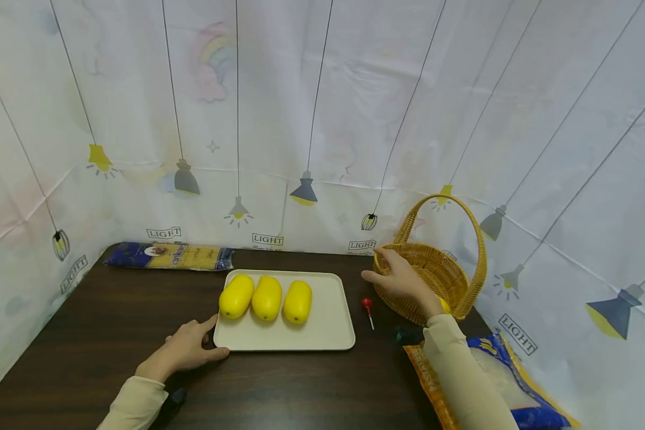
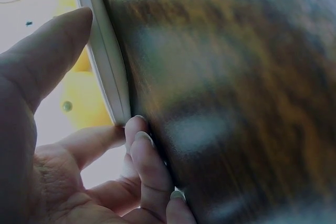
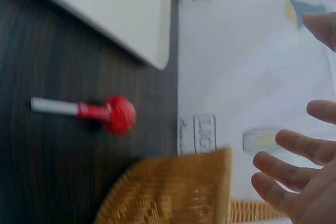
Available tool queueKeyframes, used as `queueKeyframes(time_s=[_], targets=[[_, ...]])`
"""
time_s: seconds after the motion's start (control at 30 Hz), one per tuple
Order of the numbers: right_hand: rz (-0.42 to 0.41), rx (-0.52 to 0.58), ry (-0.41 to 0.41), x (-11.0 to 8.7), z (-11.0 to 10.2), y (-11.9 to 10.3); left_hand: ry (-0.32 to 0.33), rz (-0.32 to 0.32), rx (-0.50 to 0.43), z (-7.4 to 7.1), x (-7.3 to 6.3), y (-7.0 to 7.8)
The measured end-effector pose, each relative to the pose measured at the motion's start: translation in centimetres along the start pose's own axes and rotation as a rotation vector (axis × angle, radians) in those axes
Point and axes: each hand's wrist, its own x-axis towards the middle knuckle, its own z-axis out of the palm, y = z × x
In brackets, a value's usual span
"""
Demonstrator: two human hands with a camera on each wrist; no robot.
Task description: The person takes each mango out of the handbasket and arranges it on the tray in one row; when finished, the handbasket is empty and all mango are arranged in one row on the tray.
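Note:
My left hand (image 1: 185,349) is at the near left corner of a cream tray (image 1: 322,334). Its thumb and index finger touch the tray's rim (image 2: 107,61), and the other fingers bend low beside the table. On the tray lie three smooth yellow oval fruits (image 1: 267,298); a small green spot marks the end of one fruit (image 2: 79,100) in the left wrist view. Over the wicker basket (image 1: 435,266), my right hand (image 1: 403,278) holds nothing, its fingers spread. Part of another yellow thing (image 1: 444,306) shows inside the basket, mostly hidden by the right wrist.
A red lollipop (image 1: 368,306) lies between tray and basket. Behind the tray, a blue and yellow packet (image 1: 183,257) lies along the table's back edge. Under the right forearm is a blue and orange bag (image 1: 494,364). A printed curtain (image 1: 301,119) hangs behind.

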Motion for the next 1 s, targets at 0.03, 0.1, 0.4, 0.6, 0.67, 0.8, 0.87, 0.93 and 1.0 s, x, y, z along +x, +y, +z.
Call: queueKeyframes(time_s=[0.03, 0.1, 0.4, 0.6, 0.67, 0.8, 0.87, 0.93, 1.0], targets=[[0.013, -0.001, 0.008, -0.2, -0.4, 0.4, 0.000, 0.000, 0.001, 0.0, 0.0, 0.0], [0.046, -0.009, 0.023, -0.7, -1.2, 1.1, -0.001, 0.000, 0.000, 0.0, 0.1, 0.0], [0.160, -0.097, 0.026, -2.3, -2.9, 3.8, -0.002, 0.001, 0.000, -0.2, 0.0, 0.2], [0.196, -0.134, -0.008, -3.1, -3.1, 4.8, -0.015, 0.002, -0.003, -0.3, -0.2, 0.2], [0.198, -0.141, -0.010, -3.2, -3.1, 5.0, -0.016, 0.000, -0.004, -0.2, -0.2, 0.2], [0.208, -0.160, -0.026, -3.2, -3.1, 5.4, -0.015, -0.004, -0.003, -0.1, -0.1, 0.1], [0.223, -0.163, -0.042, -3.3, -2.9, 5.6, -0.013, -0.006, -0.002, -0.1, 0.0, 0.1], [0.239, -0.167, -0.061, -3.3, -2.8, 5.8, -0.011, -0.011, 0.001, 0.0, 0.1, 0.1], [0.249, -0.176, -0.076, -3.4, -2.6, 5.9, -0.008, -0.014, 0.002, 0.0, 0.1, 0.1]])
